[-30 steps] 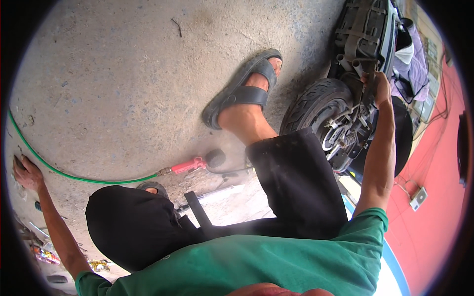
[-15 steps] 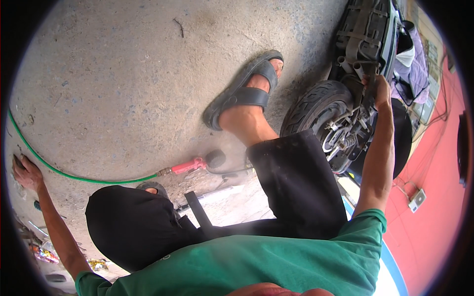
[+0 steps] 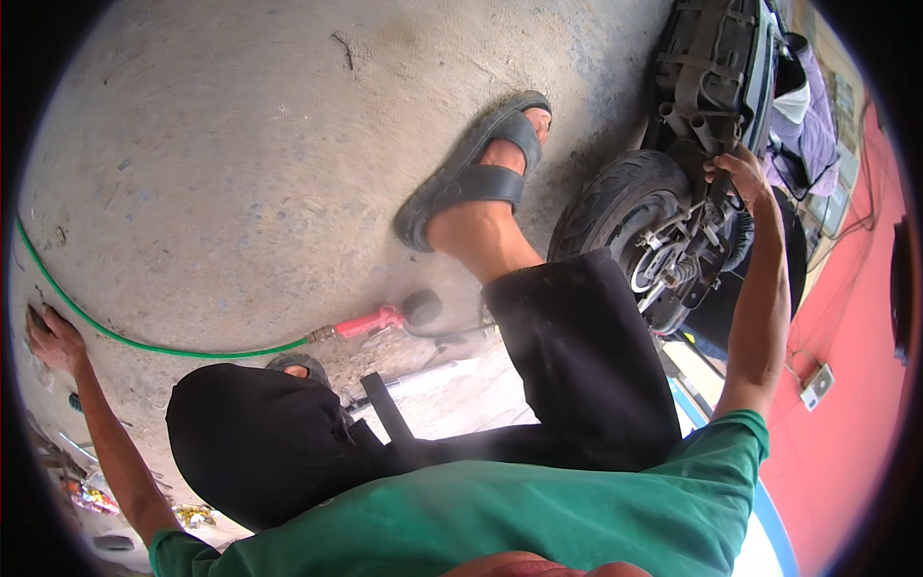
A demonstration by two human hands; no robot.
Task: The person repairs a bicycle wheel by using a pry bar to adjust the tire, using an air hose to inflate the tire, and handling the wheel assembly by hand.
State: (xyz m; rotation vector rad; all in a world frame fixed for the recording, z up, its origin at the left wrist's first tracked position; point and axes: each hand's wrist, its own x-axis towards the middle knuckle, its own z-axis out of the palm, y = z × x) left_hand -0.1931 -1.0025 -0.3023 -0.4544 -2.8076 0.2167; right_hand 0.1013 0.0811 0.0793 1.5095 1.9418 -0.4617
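At the far left, my left hand (image 3: 56, 340) rests against the concrete floor, fingers stretched out, next to a green hose (image 3: 144, 342). Stretched out to the far right, my right hand (image 3: 742, 175) has its fingers curled round a dark bar (image 3: 718, 189) on a motor scooter (image 3: 694, 72). That bar sits just above the scooter's wheel (image 3: 615, 204) and beside two short open tubes. Some of the bar is hidden behind my fingers. Exposed metal parts and a spring (image 3: 682, 271) show next to the wheel.
The hose runs to a red air tool (image 3: 361, 322) with a round dark end on the floor. My sandalled foot (image 3: 481, 178) stands near the wheel. Light purple cloth (image 3: 815, 144) hangs beyond the scooter. A red surface (image 3: 846, 385) with cables lies at right; colourful litter (image 3: 91, 498) at lower left.
My right forearm has swung slightly outward to the right, and the hand has shifted a little at the scooter's bar. The left hand stays at the same place on the floor.
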